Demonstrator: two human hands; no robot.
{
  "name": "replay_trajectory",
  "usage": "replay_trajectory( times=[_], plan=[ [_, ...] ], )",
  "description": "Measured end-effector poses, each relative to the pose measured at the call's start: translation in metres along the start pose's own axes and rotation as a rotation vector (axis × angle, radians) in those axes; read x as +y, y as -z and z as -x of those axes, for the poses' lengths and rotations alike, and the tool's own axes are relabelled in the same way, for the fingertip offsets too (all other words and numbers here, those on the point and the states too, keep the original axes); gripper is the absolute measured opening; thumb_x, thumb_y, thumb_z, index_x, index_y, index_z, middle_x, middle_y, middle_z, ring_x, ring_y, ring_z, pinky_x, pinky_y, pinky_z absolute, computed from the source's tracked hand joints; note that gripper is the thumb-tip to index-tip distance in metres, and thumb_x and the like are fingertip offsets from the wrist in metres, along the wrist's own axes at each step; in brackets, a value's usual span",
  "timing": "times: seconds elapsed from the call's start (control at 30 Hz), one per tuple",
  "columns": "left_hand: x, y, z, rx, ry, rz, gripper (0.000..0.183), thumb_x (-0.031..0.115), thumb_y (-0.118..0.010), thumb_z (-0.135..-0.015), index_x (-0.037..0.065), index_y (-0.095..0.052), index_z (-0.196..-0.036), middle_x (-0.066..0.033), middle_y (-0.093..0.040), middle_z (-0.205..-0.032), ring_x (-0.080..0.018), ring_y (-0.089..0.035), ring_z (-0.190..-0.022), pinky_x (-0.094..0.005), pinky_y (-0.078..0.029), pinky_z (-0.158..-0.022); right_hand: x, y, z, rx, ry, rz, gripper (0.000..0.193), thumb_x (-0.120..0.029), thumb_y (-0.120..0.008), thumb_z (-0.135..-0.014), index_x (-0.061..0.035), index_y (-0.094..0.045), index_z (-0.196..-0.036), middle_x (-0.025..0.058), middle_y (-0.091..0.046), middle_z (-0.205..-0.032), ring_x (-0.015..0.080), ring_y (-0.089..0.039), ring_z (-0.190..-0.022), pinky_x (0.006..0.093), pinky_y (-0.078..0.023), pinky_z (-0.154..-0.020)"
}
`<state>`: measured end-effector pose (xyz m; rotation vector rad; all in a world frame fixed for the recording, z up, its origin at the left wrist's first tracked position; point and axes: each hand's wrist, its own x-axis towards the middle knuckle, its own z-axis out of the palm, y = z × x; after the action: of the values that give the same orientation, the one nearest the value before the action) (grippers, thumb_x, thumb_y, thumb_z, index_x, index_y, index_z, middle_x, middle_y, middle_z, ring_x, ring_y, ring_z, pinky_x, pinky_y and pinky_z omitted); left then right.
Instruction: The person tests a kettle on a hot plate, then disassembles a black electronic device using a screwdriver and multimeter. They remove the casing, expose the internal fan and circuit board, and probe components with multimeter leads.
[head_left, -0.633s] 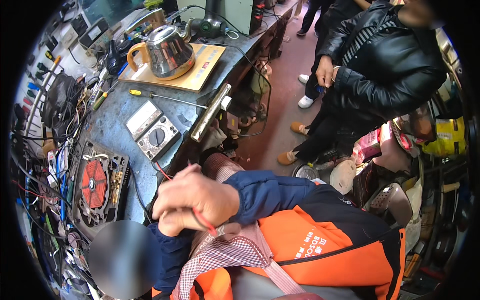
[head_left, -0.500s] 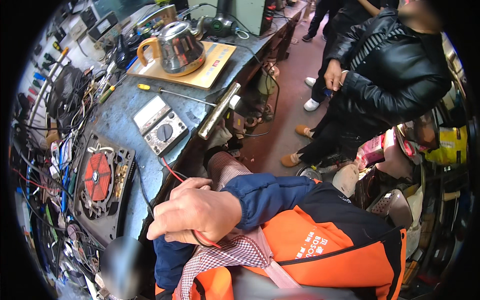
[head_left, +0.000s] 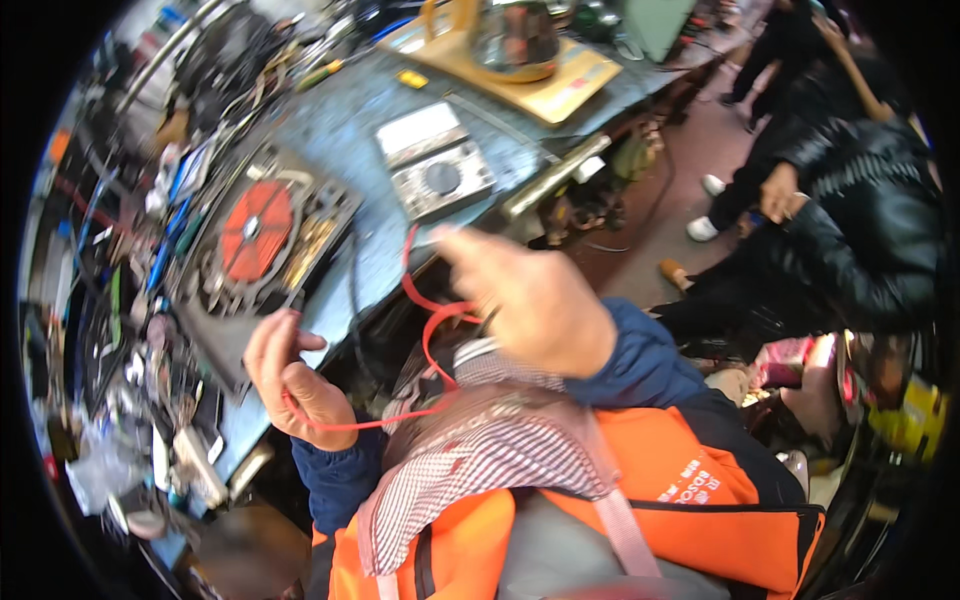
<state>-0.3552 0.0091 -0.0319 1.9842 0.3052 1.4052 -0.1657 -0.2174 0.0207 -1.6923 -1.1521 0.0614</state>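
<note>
Both hands (L, R) pinch red wire; multimeter, red coil board on bench behind.

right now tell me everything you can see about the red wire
The red wire is thin, flexible and looks plastic-coated. It runs slack from the left hand, whose fingers close round it, across the checked cloth, loops once, then rises past the blurred right hand toward the meter. Its ends are hidden.

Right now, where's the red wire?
In the head view, the red wire loops low at centre between the left hand and right hand, just before the workbench edge.
</note>
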Motion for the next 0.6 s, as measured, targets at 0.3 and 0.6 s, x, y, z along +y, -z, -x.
replay_trajectory(
  times=[0.3, 0.6],
  plan=[
    [-0.018, 0.049, -0.016, 0.2, 0.251, 0.059, 0.033, -0.001, -0.063, -0.111, -0.006, -0.06, -0.143, -0.0197, -0.073, -0.13, -0.0211, -0.075, -0.103, -0.0375, -0.062, -0.097, 0.076, -0.004, -0.01, 0.382, -0.048, 0.049, 0.022, -0.011, -0.09, -0.092, -0.0001, -0.078, -0.108, 0.0111, -0.071, -0.089, 0.0198, -0.067, -0.072, 0.0324, -0.054, -0.067],
    [-0.044, 0.003, -0.022, 0.146, 0.007, -0.196, 0.024, 0.004, -0.076, -0.105, 0.0, -0.078, -0.129, -0.0105, -0.068, -0.116, -0.021, -0.068, -0.103, -0.0329, -0.055, -0.093, 0.089, -0.033, -0.065, 0.337, 0.065, 0.558, 0.045, -0.045, -0.089, -0.09, -0.0061, -0.081, -0.111, 0.0129, -0.071, -0.107, 0.0387, -0.076, -0.089, 0.0485, -0.061, -0.075]
  ],
)
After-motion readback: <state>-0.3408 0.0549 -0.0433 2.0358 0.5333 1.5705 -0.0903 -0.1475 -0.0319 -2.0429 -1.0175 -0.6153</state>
